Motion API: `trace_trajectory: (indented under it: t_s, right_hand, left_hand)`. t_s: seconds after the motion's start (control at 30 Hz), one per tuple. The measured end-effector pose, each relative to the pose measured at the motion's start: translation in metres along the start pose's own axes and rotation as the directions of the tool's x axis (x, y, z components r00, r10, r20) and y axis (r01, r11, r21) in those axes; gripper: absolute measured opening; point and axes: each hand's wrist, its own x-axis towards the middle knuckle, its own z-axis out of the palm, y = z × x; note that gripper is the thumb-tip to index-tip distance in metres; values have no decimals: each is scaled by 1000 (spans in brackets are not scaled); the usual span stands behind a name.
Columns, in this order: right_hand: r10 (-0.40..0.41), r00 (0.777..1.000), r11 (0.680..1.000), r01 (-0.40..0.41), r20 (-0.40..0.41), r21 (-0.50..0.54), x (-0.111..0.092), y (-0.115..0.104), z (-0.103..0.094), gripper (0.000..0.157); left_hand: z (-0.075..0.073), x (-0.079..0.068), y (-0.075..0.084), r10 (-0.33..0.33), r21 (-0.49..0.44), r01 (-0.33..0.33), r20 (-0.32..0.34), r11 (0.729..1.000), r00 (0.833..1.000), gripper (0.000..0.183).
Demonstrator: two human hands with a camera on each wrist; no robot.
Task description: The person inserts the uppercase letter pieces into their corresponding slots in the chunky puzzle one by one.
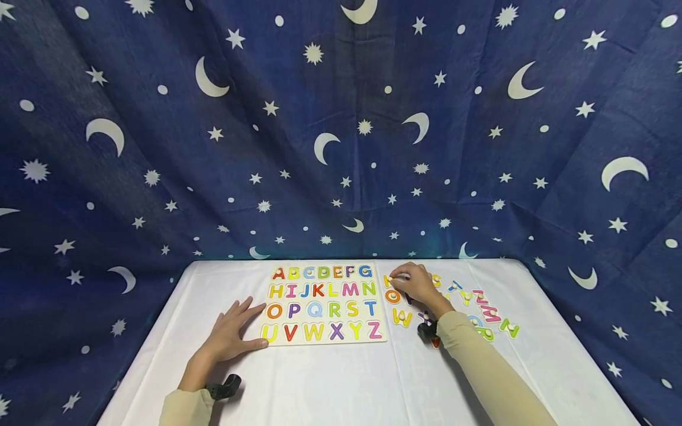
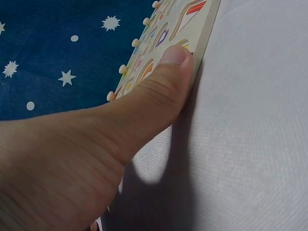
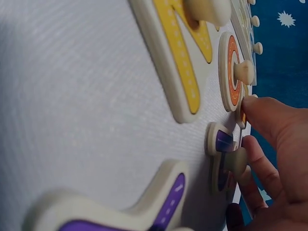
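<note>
An alphabet puzzle board (image 1: 327,340) lies on the table; letter pieces with wooden knobs sit in its top row, A to G. My left hand (image 1: 229,334) rests at the board's left side, fingers spread. In the left wrist view, its thumb (image 2: 166,79) presses the edge of the board beside the letter U. To the right of the board, my right hand (image 1: 418,284) pinches the knob of a yellow-orange letter H piece (image 1: 387,281). Close by lies an orange letter O piece (image 1: 392,296), its knob clear in the right wrist view. The right hand partly hides the pieces beneath it.
Several loose letter pieces lie right of the board, among them a yellow W (image 1: 402,318), a pink M (image 1: 490,313) and a green N (image 1: 510,328). A white cloth (image 1: 330,384) covers the table. Behind hangs a blue curtain (image 1: 341,148) with moons and stars.
</note>
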Motion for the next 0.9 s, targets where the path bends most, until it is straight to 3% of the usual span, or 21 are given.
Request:
trace_trajectory:
  t_s: [0.5, 0.67, 0.9]
  right_hand:
    - [12, 1000, 1000, -12, 5, 12, 4, 0, 2, 9]
    - [-5, 1000, 1000, 5, -6, 2, 3, -10, 1, 7]
    - [-101, 993, 994, 104, -60, 37, 3, -40, 8, 8]
  left_hand:
    - [-2, 0, 1, 9, -3, -9, -10, 1000, 1000, 99]
    - [-2, -2, 2, -1, -3, 1, 6, 1000, 1000, 99]
    - [-2, -3, 3, -2, 1, 2, 1, 1000, 1000, 99]
